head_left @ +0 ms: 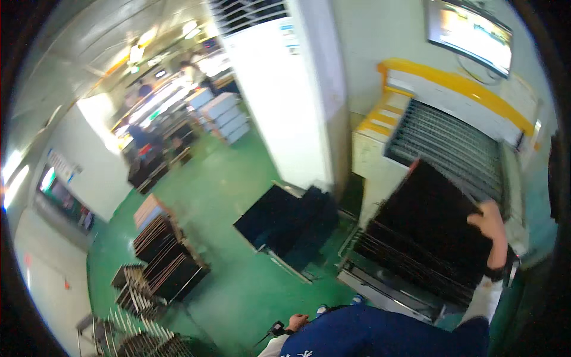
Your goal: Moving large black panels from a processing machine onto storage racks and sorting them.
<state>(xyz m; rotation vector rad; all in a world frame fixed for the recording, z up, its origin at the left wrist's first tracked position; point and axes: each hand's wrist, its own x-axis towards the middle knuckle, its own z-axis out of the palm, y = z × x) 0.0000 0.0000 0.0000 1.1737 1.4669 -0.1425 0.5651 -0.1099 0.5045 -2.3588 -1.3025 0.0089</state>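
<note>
A flat black panel (pixel 425 205) rises tilted at the right, its far edge up against the ribbed grey bed (pixel 446 143) of a white and yellow machine. My right hand (pixel 489 221) is closed on that panel's right edge. Below it, more dark panels (pixel 410 268) stand close together in a metal-framed cart (pixel 380 288) in front of me. Low beside my body hangs my left hand (pixel 297 322), away from the panels; its fingers are too small and blurred to read. A dark band sits on each wrist.
A low trolley with a black top (pixel 291 223) stands left of the cart, by a white pillar (pixel 285 101). Stacked dark panels (pixel 169 256) and metal racks (pixel 143 333) line the left. A screen (pixel 470 35) hangs above the machine. People work at far benches.
</note>
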